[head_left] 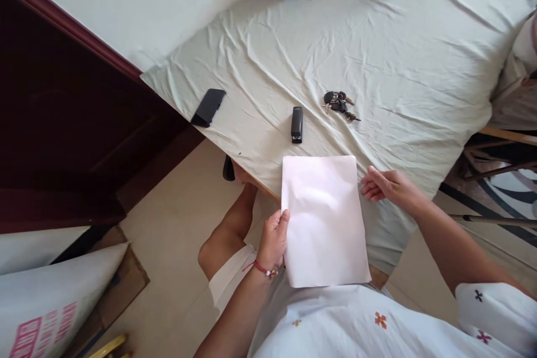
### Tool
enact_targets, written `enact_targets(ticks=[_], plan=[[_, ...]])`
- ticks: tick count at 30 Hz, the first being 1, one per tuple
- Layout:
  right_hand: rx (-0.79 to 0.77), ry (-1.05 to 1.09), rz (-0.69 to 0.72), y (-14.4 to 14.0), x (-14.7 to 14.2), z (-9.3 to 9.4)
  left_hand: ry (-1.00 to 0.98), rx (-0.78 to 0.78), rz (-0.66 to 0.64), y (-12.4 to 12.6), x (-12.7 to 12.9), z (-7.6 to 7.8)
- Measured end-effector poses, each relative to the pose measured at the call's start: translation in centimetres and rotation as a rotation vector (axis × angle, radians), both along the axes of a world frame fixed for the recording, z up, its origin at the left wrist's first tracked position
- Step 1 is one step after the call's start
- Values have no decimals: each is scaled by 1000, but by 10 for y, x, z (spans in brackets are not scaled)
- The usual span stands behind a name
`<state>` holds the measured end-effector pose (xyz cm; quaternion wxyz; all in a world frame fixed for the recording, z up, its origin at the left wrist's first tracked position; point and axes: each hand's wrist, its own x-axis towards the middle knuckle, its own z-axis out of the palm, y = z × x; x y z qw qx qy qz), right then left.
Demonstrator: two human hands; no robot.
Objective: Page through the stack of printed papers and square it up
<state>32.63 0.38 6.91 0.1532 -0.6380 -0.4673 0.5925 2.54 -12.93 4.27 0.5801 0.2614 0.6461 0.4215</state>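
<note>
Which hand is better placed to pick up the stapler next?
Probably the right hand: it is free, resting on the table beside the paper, while the left hand grips the paper's edge. The stapler lies just beyond.

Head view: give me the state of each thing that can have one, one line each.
White paper sheets: flat, held at left edge, overhanging table edge.
Left hand: grip shut on the sheets.
Right hand: open, beside the sheets' right edge.
Black stapler: closed, lying flat.
Key bunch: lying loose.
</note>
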Motion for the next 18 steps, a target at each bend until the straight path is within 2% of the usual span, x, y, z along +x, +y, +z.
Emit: enact_targets(ticks=[2, 6, 9, 13, 18], plan=[[-131, 132, -31, -12, 2, 5, -79, -13, 38, 5, 4, 8], [-158, 270, -111, -23, -2, 10, -177, -23, 108, 13, 12, 22], [-216, 432, -197, -24, -5, 9, -205, -25, 141, 14, 16, 26], [-279, 678, -246, -21, -11, 4, -61, 20, 117, 9, 17, 19], [-173, 656, -349, -17, -25, -2, 169, 60, 3, -4, 17, -1]])
